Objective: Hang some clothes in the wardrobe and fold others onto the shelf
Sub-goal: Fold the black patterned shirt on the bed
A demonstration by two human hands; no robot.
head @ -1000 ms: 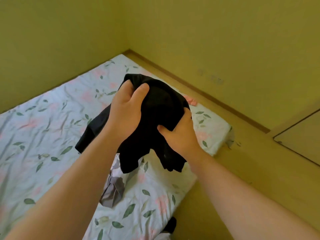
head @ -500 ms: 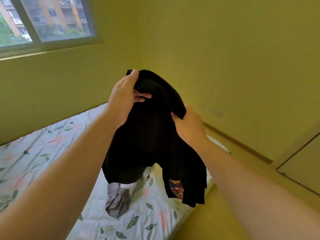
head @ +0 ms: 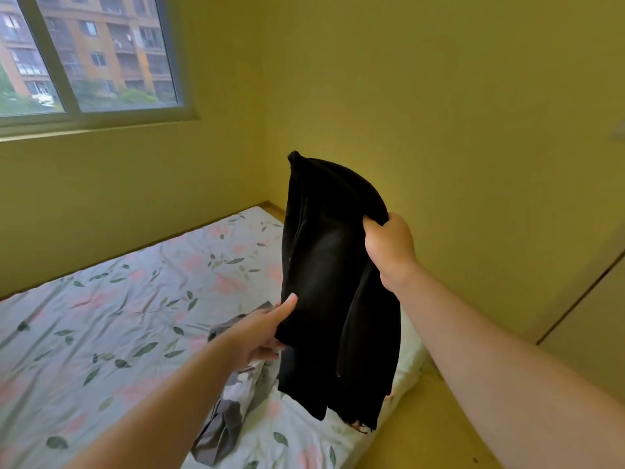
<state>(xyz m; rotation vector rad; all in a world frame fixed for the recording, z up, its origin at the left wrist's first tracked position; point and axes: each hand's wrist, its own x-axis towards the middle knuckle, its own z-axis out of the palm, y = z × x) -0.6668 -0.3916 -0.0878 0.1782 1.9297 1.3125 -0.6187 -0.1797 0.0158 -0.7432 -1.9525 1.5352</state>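
Observation:
A black garment (head: 328,275) hangs in the air above the corner of the mattress. My right hand (head: 389,247) grips its upper right edge in a fist and holds it up. My left hand (head: 262,330) is lower, with the thumb on the front of the garment's left edge and the fingers behind it, pinching the cloth. A grey crumpled garment (head: 230,411) lies on the floral sheet below my left hand, partly hidden by my arm.
A mattress with a floral sheet (head: 118,316) fills the left and lower middle. Yellow walls meet in a corner behind the garment. A window (head: 88,55) is at the upper left. A pale wardrobe door (head: 595,333) stands at the right edge.
The view has risen further. My left hand left the top of the black garment and dropped to its lower left edge. The garment now hangs longer from my right hand.

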